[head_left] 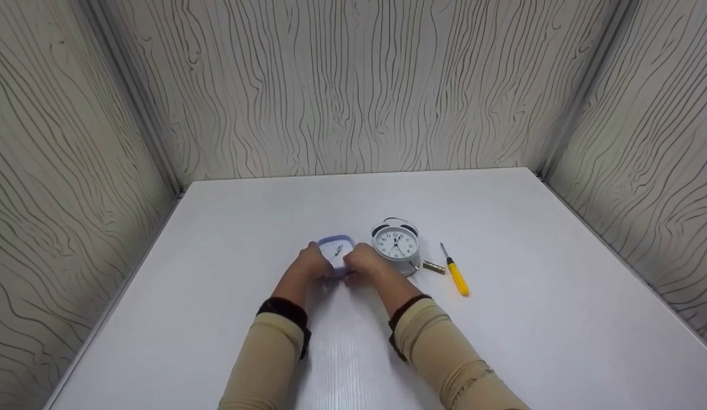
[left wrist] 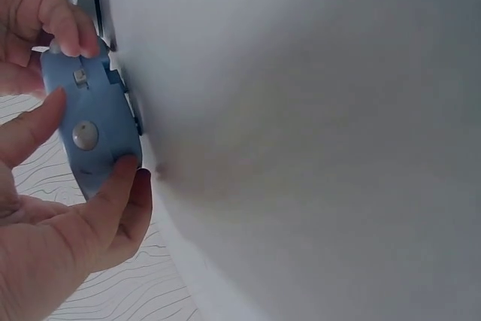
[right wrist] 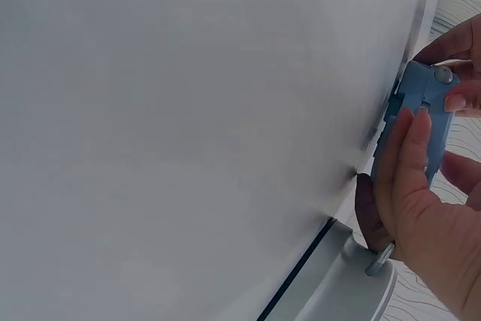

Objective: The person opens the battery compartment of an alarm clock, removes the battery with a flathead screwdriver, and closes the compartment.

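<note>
A small lavender-blue square alarm clock [head_left: 332,249] is held in both hands near the middle of the table, its white face turned up toward the head camera. My left hand [head_left: 311,263] grips its left side, with the thumb and fingers along opposite edges. On the other side my right hand [head_left: 366,259] grips the right edge. In the left wrist view, the blue case [left wrist: 98,110] shows a round silver button and a small switch on one side. Fingertips of my right hand [right wrist: 425,193] lie on that same side, close to the switch.
Just right of my right hand stands a white twin-bell alarm clock [head_left: 395,244]. A battery [head_left: 434,267] lies beside it, then a screwdriver [head_left: 457,276] with a yellow handle. The white table [head_left: 216,239] is enclosed by wood-grain-patterned panels [head_left: 342,97] at the back and sides.
</note>
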Motion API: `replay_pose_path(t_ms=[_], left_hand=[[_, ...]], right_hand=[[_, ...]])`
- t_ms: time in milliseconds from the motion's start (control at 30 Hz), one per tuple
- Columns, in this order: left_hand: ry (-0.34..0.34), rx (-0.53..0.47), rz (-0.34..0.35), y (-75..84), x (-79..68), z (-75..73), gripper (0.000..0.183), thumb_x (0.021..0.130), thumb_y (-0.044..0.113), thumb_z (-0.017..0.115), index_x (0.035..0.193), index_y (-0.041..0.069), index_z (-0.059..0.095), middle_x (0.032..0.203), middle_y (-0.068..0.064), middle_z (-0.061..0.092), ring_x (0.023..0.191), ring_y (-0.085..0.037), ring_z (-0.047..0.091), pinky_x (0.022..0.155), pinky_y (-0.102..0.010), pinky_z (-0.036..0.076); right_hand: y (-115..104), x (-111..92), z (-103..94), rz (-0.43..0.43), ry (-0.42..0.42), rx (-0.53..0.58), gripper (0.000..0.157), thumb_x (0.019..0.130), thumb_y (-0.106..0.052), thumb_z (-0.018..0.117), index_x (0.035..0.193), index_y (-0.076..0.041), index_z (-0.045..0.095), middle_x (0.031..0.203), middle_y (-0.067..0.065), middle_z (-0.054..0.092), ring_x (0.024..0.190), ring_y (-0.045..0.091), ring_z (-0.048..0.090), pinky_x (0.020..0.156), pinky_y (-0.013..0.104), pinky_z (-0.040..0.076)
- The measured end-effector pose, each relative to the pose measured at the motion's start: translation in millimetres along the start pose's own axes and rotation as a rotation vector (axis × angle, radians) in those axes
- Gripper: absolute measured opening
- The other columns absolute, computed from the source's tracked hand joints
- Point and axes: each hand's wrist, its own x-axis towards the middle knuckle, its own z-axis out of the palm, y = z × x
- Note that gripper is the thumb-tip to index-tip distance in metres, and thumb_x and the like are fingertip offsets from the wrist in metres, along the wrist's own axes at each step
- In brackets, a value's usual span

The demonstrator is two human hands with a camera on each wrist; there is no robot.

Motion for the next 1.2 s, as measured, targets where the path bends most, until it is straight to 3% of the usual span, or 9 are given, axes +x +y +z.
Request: replay_pose_path(t_ms=[233,367,567,1033,1200], left_hand=[[0.016,0.018,0.015,1.5,-1.9,1.6,0.100,0.066,0.027,0.079,0.139,-0.009,0.021,0.134,-0.028,0.038,0.124,-0.036,0.038,0.105,-0.041,0.030],[0.031,0.036,0.039,1.2,0.0,2.1,0.097,0.067,0.026,0.077,0.139,-0.010,0.022,0.134,-0.029,0.038,0.125,-0.036,0.038,0.105,-0.040,0.030],[0.055,0.027,0.014,1.9,2.5,3.5,0.105,0.071,0.028,0.076,0.144,-0.005,0.007,0.140,-0.032,0.025,0.130,-0.038,0.029,0.108,-0.042,0.024],[0.051,0.033,-0.001,4.3,0.7,4.5,0.103,0.072,0.022,0.074,0.144,-0.003,0.006,0.141,-0.033,0.022,0.131,-0.039,0.027,0.108,-0.042,0.023],[0.049,0.065,-0.023,7.5,-0.9,3.8,0.099,0.073,0.017,0.072,0.145,-0.001,0.005,0.142,-0.032,0.022,0.131,-0.038,0.027,0.108,-0.041,0.023]], right_hand=[[-8,-15,-4.1,-0.017,0.051,-0.083,0.040,0.085,-0.022,0.060,0.105,0.013,0.058,0.100,0.021,0.063,0.088,0.027,0.057,0.089,0.037,0.044],[-8,-15,-4.1,-0.049,0.082,-0.108,0.042,0.085,-0.022,0.060,0.109,0.012,0.055,0.104,0.022,0.060,0.096,0.030,0.057,0.091,0.039,0.043],[-8,-13,-5.8,-0.087,0.093,-0.085,0.042,0.086,-0.023,0.057,0.110,0.011,0.054,0.102,0.021,0.060,0.094,0.030,0.056,0.089,0.039,0.043],[-8,-18,-9.8,-0.074,0.089,-0.038,0.050,0.086,-0.027,0.055,0.118,0.010,0.052,0.113,0.022,0.058,0.103,0.031,0.055,0.093,0.039,0.041],[-8,-19,-10.4,-0.064,0.081,-0.033,0.047,0.086,-0.029,0.056,0.115,0.007,0.054,0.107,0.018,0.060,0.096,0.028,0.056,0.090,0.038,0.043]])
